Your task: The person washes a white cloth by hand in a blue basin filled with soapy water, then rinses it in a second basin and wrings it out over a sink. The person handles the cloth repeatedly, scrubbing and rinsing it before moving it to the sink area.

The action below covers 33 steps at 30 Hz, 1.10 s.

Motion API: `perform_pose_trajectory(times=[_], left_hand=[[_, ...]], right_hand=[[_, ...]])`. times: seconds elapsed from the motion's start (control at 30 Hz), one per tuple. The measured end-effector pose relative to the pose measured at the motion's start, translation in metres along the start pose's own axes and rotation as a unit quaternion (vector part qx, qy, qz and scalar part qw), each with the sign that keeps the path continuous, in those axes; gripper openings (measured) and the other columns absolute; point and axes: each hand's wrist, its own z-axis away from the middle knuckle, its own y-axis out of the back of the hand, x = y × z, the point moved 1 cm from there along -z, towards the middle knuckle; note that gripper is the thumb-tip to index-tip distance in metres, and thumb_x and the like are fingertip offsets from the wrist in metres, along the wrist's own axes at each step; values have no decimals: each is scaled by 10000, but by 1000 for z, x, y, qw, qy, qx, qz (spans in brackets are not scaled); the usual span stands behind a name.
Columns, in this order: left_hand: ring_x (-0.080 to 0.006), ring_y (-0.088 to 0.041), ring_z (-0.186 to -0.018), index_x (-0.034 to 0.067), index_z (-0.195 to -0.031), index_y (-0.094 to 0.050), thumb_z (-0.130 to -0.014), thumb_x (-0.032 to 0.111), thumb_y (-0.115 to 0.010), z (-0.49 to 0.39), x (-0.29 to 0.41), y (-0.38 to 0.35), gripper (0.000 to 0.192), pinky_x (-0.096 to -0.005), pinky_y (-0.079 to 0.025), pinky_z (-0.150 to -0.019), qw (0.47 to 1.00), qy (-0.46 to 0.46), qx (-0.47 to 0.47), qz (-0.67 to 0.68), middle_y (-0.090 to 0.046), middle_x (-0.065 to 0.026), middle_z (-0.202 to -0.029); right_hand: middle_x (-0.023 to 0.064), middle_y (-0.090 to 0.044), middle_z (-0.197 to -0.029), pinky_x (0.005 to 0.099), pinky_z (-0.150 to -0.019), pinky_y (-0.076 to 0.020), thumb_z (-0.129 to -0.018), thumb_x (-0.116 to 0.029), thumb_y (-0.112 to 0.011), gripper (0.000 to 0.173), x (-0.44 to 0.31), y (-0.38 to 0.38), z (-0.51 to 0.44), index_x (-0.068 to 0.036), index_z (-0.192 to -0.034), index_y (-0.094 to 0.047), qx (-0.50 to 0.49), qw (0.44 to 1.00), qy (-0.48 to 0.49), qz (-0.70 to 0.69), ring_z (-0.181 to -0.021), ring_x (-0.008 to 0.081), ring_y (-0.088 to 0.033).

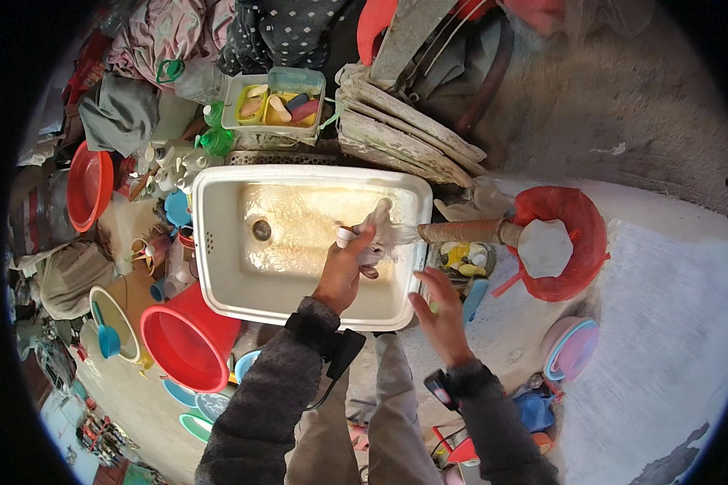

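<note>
My left hand (343, 267) is inside a white rectangular sink basin (218, 282), gripping a limp grey wet item that looks like cloth (373, 239). Water pours onto it from the mouth of a brownish pipe (461, 231) at the basin's right side. Beside the fingers shows a small white piece (343, 236), too unclear to name. Shallow water glistens on the yellowed basin floor around a round drain (261, 230). My right hand (444, 315) is just beyond the basin's right rim, fingers apart and holding nothing.
Red plastic (558, 285) wraps the pipe's base. Behind the basin are a soap box (273, 124) and stacked weathered boards (394, 127). To the left stand a red bucket (185, 339), a cream bucket (106, 303) with a blue scoop (108, 341), and several bottles (185, 160).
</note>
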Motion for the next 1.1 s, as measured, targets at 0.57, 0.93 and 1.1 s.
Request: perform_pose_trajectory(times=[0.57,0.93,1.1], left_hand=[[-150,-530,-841,112,-1246,-471,-1008,436,-307,-25,-4,-30,434,-299,-433,-758,939,-68,-180,286,-591,-46,-1081],[-219,-568,-924,53,-1171,-488,-1011,395,-349,38,-7,-16,402,-370,-455,-903,965,0,-43,260,-579,-91,-1053],[-195,-562,-956,60,-1211,-482,-1017,327,-375,76,-4,6,347,-388,-488,-837,980,-7,-35,194,-565,-61,-1092]], right_hand=[[112,-495,-1198,389,-858,-448,-728,5,-612,470,-180,177,-75,-59,-1190,-565,-135,855,248,436,-977,282,-522],[121,-499,-912,319,-660,-528,-717,-340,-753,525,-178,154,-74,18,-1012,-508,-63,817,169,548,-854,274,-581],[126,-537,-938,326,-635,-537,-744,-376,-733,510,-176,149,-72,5,-1000,-511,-54,805,206,554,-849,271,-600]])
